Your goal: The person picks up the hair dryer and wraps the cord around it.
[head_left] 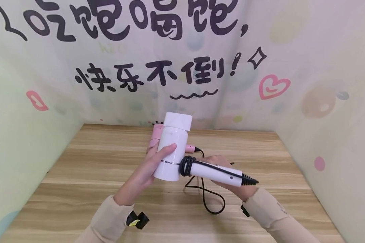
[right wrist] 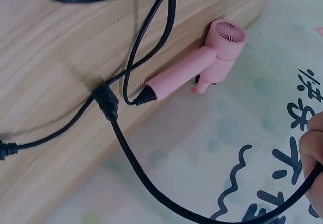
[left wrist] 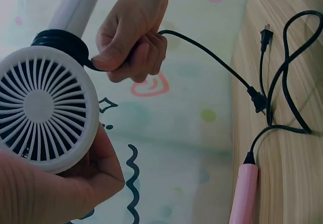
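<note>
From where I stand, the left hand (head_left: 150, 163) comes in first, its grip wrapped round the barrel of the white hair dryer (head_left: 171, 145), which is tilted and held up over the wood-grain worktop (head_left: 79, 168). Just behind it, partly blocked from the head view, a pink hair dryer (right wrist: 204, 61) lies on the worktop near the lettered wall (head_left: 124, 108). Turns of black cord (head_left: 187, 166) circle the white handle right beside the barrel. Below that handle, the pink dryer's cord (head_left: 214, 212) sprawls in a loop. Then comes the right hand (left wrist: 132, 42), half hidden by the handle; its grip pinches the black cord, whose free length runs down to a plug (right wrist: 106, 100). Farther right, the wall carries a pink heart (head_left: 274, 87).
</note>
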A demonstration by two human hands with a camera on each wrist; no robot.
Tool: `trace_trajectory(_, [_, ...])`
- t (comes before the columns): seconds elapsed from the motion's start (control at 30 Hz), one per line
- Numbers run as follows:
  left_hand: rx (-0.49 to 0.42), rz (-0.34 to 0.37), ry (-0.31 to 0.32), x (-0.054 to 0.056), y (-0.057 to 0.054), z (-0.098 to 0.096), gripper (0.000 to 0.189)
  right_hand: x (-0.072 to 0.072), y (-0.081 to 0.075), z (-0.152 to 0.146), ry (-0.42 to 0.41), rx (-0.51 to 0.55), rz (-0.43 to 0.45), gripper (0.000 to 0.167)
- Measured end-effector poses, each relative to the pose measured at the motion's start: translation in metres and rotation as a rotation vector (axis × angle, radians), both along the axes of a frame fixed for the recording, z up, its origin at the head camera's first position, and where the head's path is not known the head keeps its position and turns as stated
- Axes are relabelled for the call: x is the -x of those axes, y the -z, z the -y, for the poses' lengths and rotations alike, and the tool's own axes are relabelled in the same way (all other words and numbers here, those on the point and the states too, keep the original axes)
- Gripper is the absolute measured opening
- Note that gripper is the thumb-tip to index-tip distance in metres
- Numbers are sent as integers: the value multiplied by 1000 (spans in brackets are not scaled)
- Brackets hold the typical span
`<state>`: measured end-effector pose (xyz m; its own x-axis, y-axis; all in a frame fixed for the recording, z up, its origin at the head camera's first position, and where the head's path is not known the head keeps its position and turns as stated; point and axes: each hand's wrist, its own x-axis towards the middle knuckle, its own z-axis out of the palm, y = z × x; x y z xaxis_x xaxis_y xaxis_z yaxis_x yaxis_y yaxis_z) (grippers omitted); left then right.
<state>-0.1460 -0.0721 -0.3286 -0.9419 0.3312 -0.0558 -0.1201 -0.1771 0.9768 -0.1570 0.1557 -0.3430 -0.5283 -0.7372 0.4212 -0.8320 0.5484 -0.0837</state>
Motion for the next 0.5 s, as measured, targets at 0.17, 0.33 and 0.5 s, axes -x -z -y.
trace_trajectory(0.17, [33,15,26,2,4,3,52,1,2,4,48,81,177,9])
trace_trajectory(0.33, [45,-8,73,3,7,6,53,6,0,2,62,43,151,12])
trace_trajectory(0.5, [87,-38,121,3,10,8,58,9,3,0,110,41,109,14])
